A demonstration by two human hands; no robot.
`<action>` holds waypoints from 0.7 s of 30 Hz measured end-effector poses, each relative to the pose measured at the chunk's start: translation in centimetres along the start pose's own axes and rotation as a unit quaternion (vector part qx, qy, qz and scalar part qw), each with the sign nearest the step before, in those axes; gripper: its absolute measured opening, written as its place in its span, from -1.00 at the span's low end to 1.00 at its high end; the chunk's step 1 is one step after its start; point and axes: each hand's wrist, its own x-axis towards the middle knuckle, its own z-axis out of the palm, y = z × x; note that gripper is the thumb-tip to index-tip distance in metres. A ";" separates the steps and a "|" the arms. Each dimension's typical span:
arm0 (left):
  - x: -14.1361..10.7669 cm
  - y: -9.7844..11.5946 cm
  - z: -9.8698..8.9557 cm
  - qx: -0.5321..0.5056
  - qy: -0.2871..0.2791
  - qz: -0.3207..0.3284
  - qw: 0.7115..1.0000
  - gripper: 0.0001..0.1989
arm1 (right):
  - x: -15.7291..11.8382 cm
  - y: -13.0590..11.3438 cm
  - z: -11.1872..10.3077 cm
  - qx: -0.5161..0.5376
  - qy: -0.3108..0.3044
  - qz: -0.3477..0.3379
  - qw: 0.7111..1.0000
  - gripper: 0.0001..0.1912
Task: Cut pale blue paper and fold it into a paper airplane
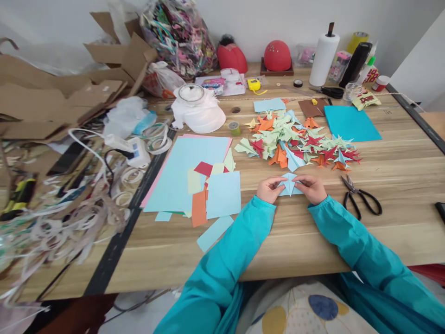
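A light blue folded paper (pixel 289 183), with a diamond-shaped fold at its middle, is held low over the wooden table. My left hand (pixel 270 189) pinches its left side between thumb and fingers. On the right side my right hand (pixel 312 188) grips it the same way. Just beyond lies a heap of folded paper figures (pixel 283 132) in pale green, orange, red and blue. Black-handled scissors (pixel 361 195) rest to the right of my right hand, blades slightly apart. To the left is a light blue sheet (pixel 224 195) among small paper scraps.
Larger coloured sheets (pixel 184 162) are stacked at left. Tangled ribbons (pixel 93 208), a power strip (pixel 137 153) and open cardboard boxes (pixel 62 102) crowd the far left. A turquoise sheet (pixel 352 123) lies back right. Red pincushions (pixel 277 55) and a white bottle-like roll (pixel 324 60) stand along the wall.
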 end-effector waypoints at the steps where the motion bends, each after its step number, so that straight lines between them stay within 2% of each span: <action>1: 0.0 0.0 0.0 0.004 0.005 0.001 1.000 -0.81 | 0.0 0.0 0.0 -0.009 0.002 -0.006 1.000 -0.84; 11: 0.0 0.2 0.0 0.018 0.019 0.004 1.000 -0.80 | 0.0 0.3 0.0 0.022 0.007 0.037 0.999 -0.76; 21: 0.0 -0.2 -0.1 0.006 -0.001 -0.004 1.000 -0.76 | 0.0 -0.3 0.0 0.022 0.014 0.048 0.999 -0.76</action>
